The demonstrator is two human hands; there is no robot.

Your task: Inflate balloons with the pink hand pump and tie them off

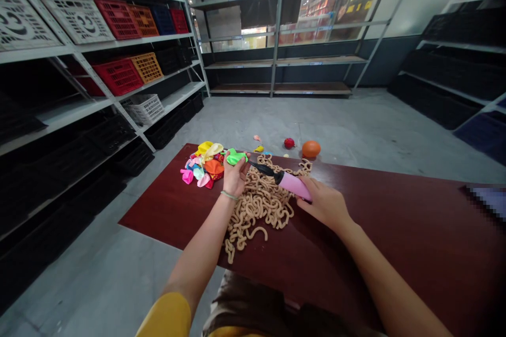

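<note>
My left hand (234, 176) is closed around the neck of a limp green balloon (235, 156), held above the dark red table (395, 231). My right hand (323, 203) grips a pink hand pump (294, 186) whose black nozzle (263, 169) points at the green balloon and reaches close to my left fingers. Below both hands lies a tangled heap of tan, string-like balloon tubes (259, 202). A pile of flat balloons in yellow, pink, orange and red (203, 166) lies at the table's far left corner.
On the grey floor beyond the table sit an inflated orange balloon (311, 148), a small red one (289, 142) and scraps. Metal shelves with red, orange and white crates (118, 76) line the left; more shelving stands behind and right.
</note>
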